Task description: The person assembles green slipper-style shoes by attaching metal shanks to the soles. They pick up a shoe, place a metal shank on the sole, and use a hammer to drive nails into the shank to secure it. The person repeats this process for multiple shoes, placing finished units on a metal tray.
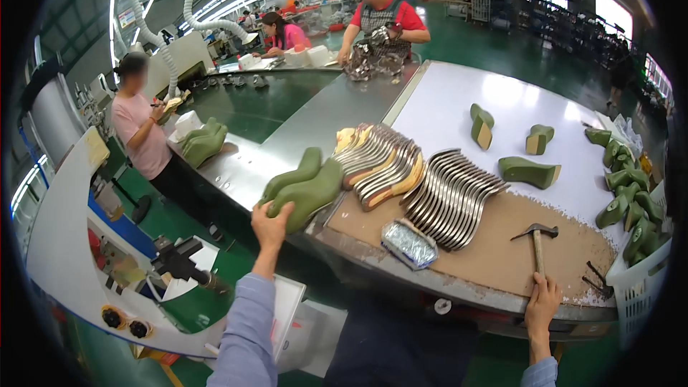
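My left hand (270, 231) grips the near end of a green shoe last (312, 197) at the metal strip's end. Another green last (304, 165) lies right behind it. My right hand (542, 304) is closed around the wooden handle of a hammer (539, 249), whose dark head rests over the brown board (494, 240). Between my hands stand a row of curved tan and yellow insoles (387, 183) and a row of curved pieces with shiny edges (459, 201). A foil-covered block (409, 244) sits in front of them.
Three green lasts, one of them a long one (529, 171), lie on the white tabletop (459, 104). More are piled at the right edge by a white crate (645, 294). Dark tools (597, 283) lie near it. Co-workers stand along the metal conveyor (315, 122).
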